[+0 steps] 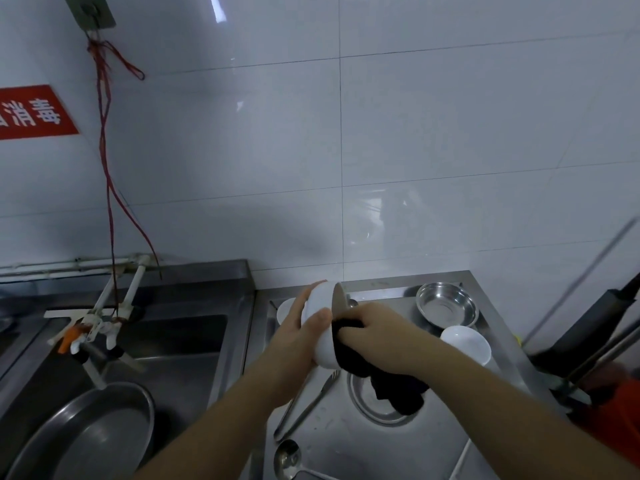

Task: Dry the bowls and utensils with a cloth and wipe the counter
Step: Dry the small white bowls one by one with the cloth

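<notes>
Wall: white glossy tile, red sign with white characters at far left; red cord hangs from a wall fitting down to the taps.

Left section: steel sink, white pipe taps angled over it, a large round metal pan lying in the basin.

Centre: left hand grips a white bowl tipped on its side, thumb over its outer wall, held above the steel counter. Right hand is curled round a black cloth, pressing it into the bowl's mouth; the cloth's tail hangs below.

On the counter: fork, spoon near the front edge, flat metal plate under the cloth.

Right: steel bowl at the back, second white bowl just in front of it. Dark handles lean at the far right edge; blurred.
</notes>
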Tool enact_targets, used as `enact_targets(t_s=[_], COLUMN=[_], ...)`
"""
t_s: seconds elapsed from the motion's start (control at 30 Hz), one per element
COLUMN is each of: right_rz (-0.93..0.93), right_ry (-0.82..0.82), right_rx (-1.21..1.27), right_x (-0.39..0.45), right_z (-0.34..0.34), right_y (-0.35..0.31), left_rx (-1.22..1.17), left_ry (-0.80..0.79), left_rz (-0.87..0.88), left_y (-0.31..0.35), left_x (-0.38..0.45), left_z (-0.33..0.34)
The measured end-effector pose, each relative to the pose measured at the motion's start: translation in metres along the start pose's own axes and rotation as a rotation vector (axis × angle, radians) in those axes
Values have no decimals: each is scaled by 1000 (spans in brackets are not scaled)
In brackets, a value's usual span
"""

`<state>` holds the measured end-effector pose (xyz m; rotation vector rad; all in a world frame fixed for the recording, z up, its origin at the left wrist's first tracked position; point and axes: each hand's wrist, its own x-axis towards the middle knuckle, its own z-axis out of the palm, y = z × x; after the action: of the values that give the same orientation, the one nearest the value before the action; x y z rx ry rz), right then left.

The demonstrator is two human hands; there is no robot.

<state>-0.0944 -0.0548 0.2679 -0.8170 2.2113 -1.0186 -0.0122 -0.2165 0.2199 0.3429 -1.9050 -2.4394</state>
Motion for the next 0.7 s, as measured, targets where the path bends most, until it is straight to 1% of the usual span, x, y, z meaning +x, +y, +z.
enact_targets(t_s=[0.07,0.17,0.23,0.27,0.3,0.33,0.4,0.43,0.47,0.5,0.57,0.63,0.7], right_rz=[62,123,134,130,109,61,-113,-218,-303,-354,-339,-249,-151], right_ry=[-9,-18,64,130,210,305,488,534,531,492,381,289,199], right_rx=[203,693,962,1021,988,847,394,179,1,-140,-340,-428,-346], right_x=[-3,-10,-9,-7,-3,1,5,7,8,10,12,11,9], right_z=[-4,0,11,18,24,28,28,26,23,21,18,17,13], right_y=[0,-1,-3,-4,-5,-4,3,7,11,14,15,8,-1], left_rx=[-59,-178,-235,-267,-290,-302,-303,-304,-315,-323,-292,-230,-158], left_ry=[-52,-93,-69,-44,-13,17,59,67,66,68,78,91,96], left_rz=[-15,-37,-41,-45,-50,-52,-41,-37,-36,-36,-17,17,44], left_y=[-2,-3,-2,-2,-2,-2,-4,-5,-6,-6,-4,-4,-4], left_x=[-1,-4,-7,-9,-9,-10,-11,-11,-11,-11,-10,-7,-5], left_z=[0,6,14,19,23,26,30,30,28,26,18,11,6])
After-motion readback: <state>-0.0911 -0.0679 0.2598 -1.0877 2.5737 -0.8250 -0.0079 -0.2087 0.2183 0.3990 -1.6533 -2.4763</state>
